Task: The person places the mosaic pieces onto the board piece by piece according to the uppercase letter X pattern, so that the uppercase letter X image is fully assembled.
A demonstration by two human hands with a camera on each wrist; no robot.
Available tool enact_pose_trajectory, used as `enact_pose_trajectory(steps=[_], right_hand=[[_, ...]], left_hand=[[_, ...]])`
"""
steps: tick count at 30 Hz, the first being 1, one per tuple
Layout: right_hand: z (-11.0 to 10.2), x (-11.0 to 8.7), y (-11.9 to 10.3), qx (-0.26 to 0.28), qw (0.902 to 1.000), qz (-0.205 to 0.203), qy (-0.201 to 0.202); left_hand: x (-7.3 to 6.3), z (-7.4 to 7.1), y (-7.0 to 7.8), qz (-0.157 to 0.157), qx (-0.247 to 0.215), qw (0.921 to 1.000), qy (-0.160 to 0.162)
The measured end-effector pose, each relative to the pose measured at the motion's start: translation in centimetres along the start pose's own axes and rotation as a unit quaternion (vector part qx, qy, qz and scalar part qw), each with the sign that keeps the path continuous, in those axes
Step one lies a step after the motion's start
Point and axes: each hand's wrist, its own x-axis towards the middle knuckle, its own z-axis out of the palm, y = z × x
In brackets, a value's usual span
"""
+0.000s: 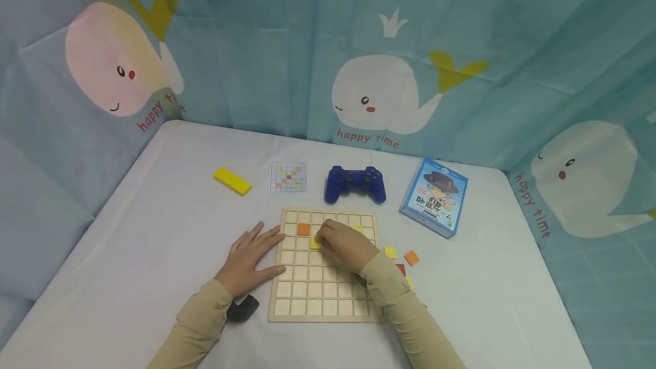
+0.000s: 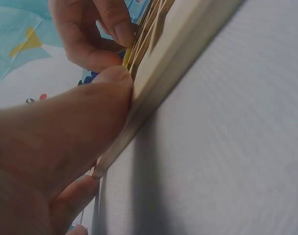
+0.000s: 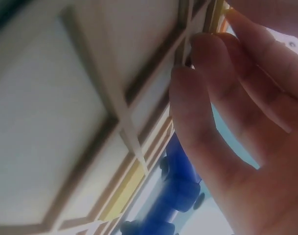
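Right hand (image 1: 349,246) of mine pinches a yellow tile (image 1: 315,244) at the wooden grid board (image 1: 315,306), toward 11 o'clock from its centre. With straight fingers, my left hand (image 1: 247,262) touches the board's 9 o'clock edge. A blue controller (image 1: 355,180) lies beyond, toward 1 o'clock.

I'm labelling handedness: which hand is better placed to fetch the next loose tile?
Probably the right hand: it is nearer the loose tiles beside the board; the left hand touches the board's left edge.
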Motion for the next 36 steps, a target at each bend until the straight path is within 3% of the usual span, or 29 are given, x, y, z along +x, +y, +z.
enact_pose_trajectory(steps=[8,13,19,22,25,32,36], right_hand=[[-0.1,-0.4,0.1,-0.006,1.0000,-0.002,0.006],[-1.5,-2.5,1.2,-0.027,0.9994,0.011,0.019],[-3.5,-7.5,3.6,-0.038,0.9923,0.116,0.019],[-3.7,-10.3,4.8,-0.034,0.9802,0.195,0.008],[-3.5,-12.6,6.1,-0.039,0.9688,0.245,0.010],[-2.6,-14.3,7.1,-0.048,0.9689,0.241,0.032],[-2.5,-14.5,6.9,-0.036,0.9617,0.271,0.022]], left_hand=[[0.1,0.0,0.0,-0.002,0.002,1.0000,-0.006],[0.0,0.2,0.1,-0.003,0.001,1.0000,-0.004],[-0.1,0.2,0.2,-0.008,-0.004,0.9999,-0.011],[-0.2,0.2,0.0,-0.008,0.000,0.9999,-0.011],[-0.2,0.1,-0.2,-0.008,0.003,0.9999,-0.009],[0.1,0.1,-0.4,-0.016,0.002,0.9997,-0.017],[0.2,0.1,-0.3,-0.016,-0.001,0.9997,-0.020]])
